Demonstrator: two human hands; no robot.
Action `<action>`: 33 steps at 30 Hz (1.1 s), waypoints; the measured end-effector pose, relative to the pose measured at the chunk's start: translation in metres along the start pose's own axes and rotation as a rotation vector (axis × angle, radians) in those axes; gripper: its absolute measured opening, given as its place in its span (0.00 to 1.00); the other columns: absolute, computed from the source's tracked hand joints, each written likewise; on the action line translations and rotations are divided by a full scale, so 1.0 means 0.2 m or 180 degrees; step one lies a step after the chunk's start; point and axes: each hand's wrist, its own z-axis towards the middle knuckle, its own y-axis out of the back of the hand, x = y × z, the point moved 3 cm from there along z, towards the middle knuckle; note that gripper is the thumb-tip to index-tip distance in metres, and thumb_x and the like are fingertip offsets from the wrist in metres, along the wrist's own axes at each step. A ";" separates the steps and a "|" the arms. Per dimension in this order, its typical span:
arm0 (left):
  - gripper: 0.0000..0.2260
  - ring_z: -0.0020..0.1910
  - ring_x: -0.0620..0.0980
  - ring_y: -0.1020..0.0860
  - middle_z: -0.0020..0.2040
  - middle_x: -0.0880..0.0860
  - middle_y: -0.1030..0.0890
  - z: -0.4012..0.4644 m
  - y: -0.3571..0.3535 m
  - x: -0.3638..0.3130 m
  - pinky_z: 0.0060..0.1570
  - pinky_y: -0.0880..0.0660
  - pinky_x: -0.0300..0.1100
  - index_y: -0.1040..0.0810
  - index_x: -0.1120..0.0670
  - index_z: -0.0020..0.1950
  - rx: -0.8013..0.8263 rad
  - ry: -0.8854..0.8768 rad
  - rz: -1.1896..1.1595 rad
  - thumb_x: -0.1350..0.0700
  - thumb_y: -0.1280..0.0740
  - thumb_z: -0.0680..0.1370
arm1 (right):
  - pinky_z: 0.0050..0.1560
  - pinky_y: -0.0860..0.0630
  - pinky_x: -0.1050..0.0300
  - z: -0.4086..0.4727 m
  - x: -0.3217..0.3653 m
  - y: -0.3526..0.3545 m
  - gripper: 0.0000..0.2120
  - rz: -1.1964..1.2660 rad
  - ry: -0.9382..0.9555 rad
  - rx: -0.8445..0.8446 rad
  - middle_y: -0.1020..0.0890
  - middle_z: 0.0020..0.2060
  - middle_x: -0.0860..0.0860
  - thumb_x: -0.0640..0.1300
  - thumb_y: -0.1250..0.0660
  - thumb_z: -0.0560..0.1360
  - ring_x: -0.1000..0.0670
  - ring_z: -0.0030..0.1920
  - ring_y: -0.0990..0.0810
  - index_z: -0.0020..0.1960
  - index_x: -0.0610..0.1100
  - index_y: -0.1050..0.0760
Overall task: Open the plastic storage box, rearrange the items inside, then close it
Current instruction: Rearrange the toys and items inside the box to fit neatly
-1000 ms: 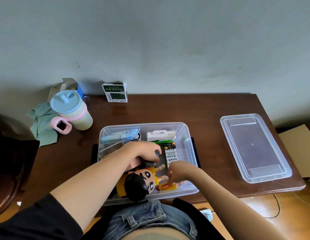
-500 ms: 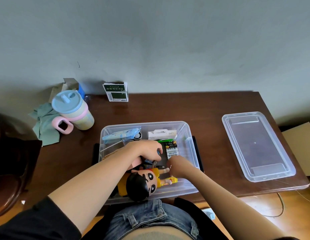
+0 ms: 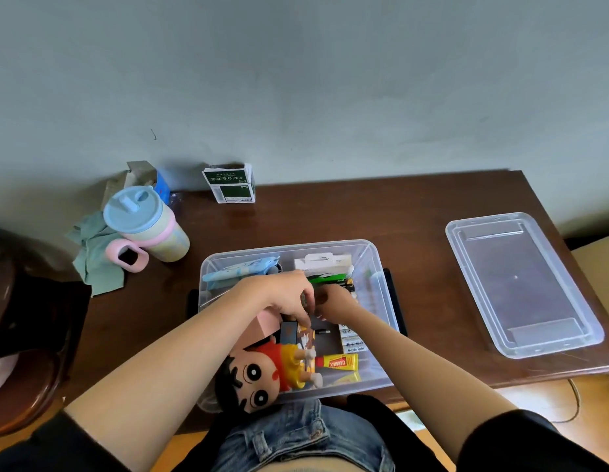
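Brown counter (image 3: 330, 216) against grey wall. Storage box (image 3: 371, 253) sat open around both hands, long axis left-right. Left hand (image 3: 279, 294) and right hand (image 3: 333, 301) met mid-box, fingers curled on something small; can't tell what. Lid (image 3: 520, 284) lay well right of the hands, nearer the right one.

— What do we have here?
— We see a clear plastic box (image 3: 374, 267) standing open on the table, near its front edge. Inside lie a doll (image 3: 262, 373) in a red shirt at the near end, a yellow tube (image 3: 337, 362) just beside it, a battery pack (image 3: 352, 337) and a white carton (image 3: 325, 262) at the far wall.
— And the lid (image 3: 520, 284)?
— We find it flat, well apart to the right.
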 end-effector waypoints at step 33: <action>0.29 0.69 0.51 0.32 0.73 0.50 0.35 0.04 -0.06 0.04 0.65 0.32 0.44 0.41 0.49 0.76 0.0016 0.0150 0.0033 0.58 0.37 0.75 | 0.40 0.30 0.57 -0.13 0.09 0.23 0.10 -0.2695 0.0040 0.0367 0.33 0.32 0.49 0.41 0.35 0.75 0.44 0.43 0.25 0.36 0.41 0.32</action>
